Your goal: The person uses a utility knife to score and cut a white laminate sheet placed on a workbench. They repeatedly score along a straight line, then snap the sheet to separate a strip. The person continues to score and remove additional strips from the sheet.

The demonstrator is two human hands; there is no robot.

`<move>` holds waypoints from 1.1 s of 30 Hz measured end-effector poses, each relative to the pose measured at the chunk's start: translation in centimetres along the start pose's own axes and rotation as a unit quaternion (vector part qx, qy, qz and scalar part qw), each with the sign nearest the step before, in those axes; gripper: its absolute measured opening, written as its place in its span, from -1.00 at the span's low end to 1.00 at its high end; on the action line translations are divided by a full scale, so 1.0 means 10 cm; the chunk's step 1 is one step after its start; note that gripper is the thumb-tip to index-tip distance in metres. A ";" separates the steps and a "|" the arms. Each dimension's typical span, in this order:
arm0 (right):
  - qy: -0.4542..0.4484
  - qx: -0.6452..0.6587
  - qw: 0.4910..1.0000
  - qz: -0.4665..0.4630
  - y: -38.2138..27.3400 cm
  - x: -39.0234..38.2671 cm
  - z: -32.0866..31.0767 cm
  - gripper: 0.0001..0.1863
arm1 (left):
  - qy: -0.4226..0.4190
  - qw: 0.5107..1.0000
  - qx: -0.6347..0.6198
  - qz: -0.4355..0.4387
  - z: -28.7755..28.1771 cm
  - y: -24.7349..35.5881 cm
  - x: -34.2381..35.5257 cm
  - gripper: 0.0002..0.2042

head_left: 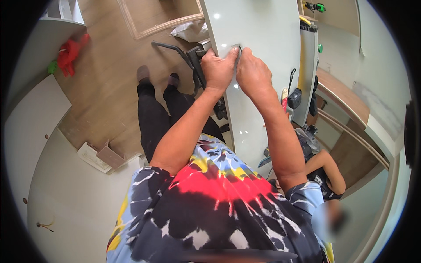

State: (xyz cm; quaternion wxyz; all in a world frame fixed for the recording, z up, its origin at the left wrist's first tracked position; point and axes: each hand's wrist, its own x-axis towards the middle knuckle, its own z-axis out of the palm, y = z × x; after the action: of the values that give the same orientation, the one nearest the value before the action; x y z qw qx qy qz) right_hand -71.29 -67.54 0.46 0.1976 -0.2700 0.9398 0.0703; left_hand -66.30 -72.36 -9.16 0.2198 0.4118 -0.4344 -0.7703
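A long glossy white panel (265, 26) stretches away in front of me, with a black metal stand (199, 61) at its left side. Both of my hands meet at the panel's left edge. My left hand (218, 69) is closed, its thumb pressed against a small, thin, greyish metal-looking piece (237, 47). Beside it my right hand (254, 72) is closed in a fist-like grip, knuckles up, over the panel; what its fingers hold is hidden. To the right of my right forearm lie a black device with a wrist strap (295, 98) and a red-and-white item (284, 100).
A co-worker (324, 175) crouches or sits at the right, near a wooden cabinet part (344, 96). On the wooden floor lie a curved frame (166, 26) and a white bag (190, 31). Red cloth (70, 53) is at the left. Wires (45, 226) stick out at the lower left.
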 end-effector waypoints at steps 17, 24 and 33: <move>-0.014 0.022 1.000 -0.018 -0.01 0.08 -0.02 -0.73 | -0.007 0.997 0.046 -0.059 -0.07 0.14 -0.03 -0.68; 0.044 0.042 0.998 0.015 -0.05 -0.22 0.04 -0.78 | 0.004 0.998 0.060 -0.018 -0.08 0.13 -0.02 -0.70; 0.081 0.089 0.993 -0.004 0.09 -0.27 0.13 -0.80 | -0.002 0.999 0.050 0.011 -0.10 0.04 -0.03 -0.71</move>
State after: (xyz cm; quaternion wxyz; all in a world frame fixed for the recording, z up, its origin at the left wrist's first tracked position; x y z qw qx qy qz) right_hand -69.25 -65.17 0.40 0.1448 -0.2599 0.9540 -0.0366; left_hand -65.32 -72.86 -8.97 0.2068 0.4161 -0.4773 -0.7458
